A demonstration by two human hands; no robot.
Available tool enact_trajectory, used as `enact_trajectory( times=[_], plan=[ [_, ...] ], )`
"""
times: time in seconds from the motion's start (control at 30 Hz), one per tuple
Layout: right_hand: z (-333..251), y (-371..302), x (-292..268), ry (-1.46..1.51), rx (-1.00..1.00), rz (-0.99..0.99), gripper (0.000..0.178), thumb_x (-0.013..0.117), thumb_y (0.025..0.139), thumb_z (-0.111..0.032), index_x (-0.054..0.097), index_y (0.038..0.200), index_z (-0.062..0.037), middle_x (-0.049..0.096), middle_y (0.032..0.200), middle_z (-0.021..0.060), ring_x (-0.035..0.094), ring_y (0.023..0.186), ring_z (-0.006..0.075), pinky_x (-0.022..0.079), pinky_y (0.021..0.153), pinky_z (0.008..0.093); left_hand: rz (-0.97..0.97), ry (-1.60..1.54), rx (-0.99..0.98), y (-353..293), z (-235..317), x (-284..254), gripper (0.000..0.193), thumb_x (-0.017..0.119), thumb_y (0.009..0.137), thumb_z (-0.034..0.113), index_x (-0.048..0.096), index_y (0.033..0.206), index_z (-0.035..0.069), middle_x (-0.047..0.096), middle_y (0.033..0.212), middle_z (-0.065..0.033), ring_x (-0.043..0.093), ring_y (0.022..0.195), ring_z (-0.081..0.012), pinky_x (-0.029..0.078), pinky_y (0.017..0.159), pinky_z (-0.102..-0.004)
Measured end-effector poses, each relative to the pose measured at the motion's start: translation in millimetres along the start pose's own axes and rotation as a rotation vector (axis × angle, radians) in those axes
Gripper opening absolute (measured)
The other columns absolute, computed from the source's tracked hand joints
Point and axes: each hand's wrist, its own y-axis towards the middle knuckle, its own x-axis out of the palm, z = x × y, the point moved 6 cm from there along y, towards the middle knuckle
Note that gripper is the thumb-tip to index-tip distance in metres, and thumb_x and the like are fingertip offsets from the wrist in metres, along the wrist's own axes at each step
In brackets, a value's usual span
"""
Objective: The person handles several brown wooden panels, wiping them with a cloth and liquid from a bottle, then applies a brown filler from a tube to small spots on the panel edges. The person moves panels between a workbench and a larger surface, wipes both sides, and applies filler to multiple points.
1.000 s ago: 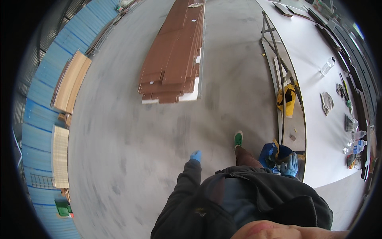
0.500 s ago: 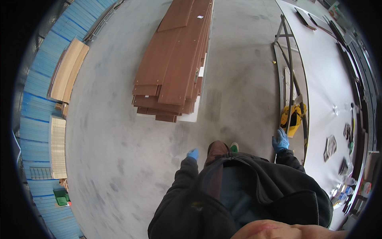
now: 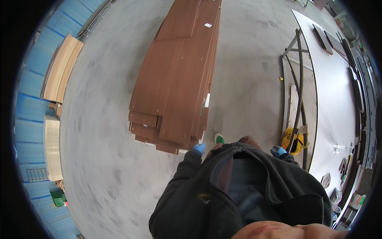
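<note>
Head view: my left hand, in a blue glove, is just beside the near right-hand corner of the stack of brown panels; whether its fingers are open, closed or touching the edge, I cannot tell from up here. My right hand, gloved the same, looks bent at the knuckles, but I cannot tell whether it is closed, and I see nothing in it. From my left hand the stack lies ahead and to the left, its long axis running away from me toward the top of the view, its near end stepped where the panels overlap unevenly (a small white label sits farther along). The left hand is plainly the nearer one; the right is well apart from the stack, across a strip of grey floor, and close to a yellow bag by the dark metal frame under the white tabletop. One green shoe shows between my hands. Farther out on the left, pale boards stand by the blue wall.
</note>
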Motion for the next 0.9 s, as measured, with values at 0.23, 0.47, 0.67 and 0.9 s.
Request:
enact_trajectory(
  times=[0.23,0.47,0.67,0.9],
  plan=[
    [-60,102,-47,-0.070,-0.131,-0.160,0.052,0.060,0.103,-0.039,0.065,0.141,-0.0034,0.066,0.143,0.0184,0.061,0.135,0.0346,0.046,0.114,0.0407,-0.003,0.452,0.295,66,147,78,0.043,0.067,0.099,0.042,0.075,0.109,0.001,0.074,0.088,-0.0055,0.068,0.079,-0.0181,0.056,0.076,-0.0350],
    [-102,258,-159,0.136,-0.188,-0.120,0.050,0.065,0.103,-0.041,0.069,0.135,-0.0019,0.073,0.131,0.0171,0.069,0.121,0.0305,0.051,0.105,0.0401,-0.046,0.906,0.571,160,264,159,0.044,0.066,0.096,0.040,0.075,0.112,0.001,0.074,0.088,-0.0093,0.067,0.080,-0.0204,0.055,0.078,-0.0374],
    [-119,375,-323,0.022,-0.063,0.062,0.054,0.061,0.100,-0.044,0.069,0.134,-0.0027,0.071,0.133,0.0212,0.065,0.129,0.0368,0.049,0.110,0.0431,-0.067,1.026,0.490,214,367,237,0.044,0.064,0.095,0.040,0.074,0.111,0.000,0.074,0.092,-0.0109,0.067,0.081,-0.0237,0.055,0.079,-0.0390],
    [-230,484,-451,-0.059,-0.133,0.093,0.056,0.064,0.098,-0.043,0.068,0.137,-0.0027,0.070,0.137,0.0201,0.064,0.131,0.0343,0.048,0.112,0.0428,-0.028,0.306,0.347,291,463,310,0.023,0.064,0.101,0.028,0.064,0.086,0.011,0.055,0.071,0.0011,0.051,0.059,-0.0121,0.041,0.053,-0.0309]
  ],
)
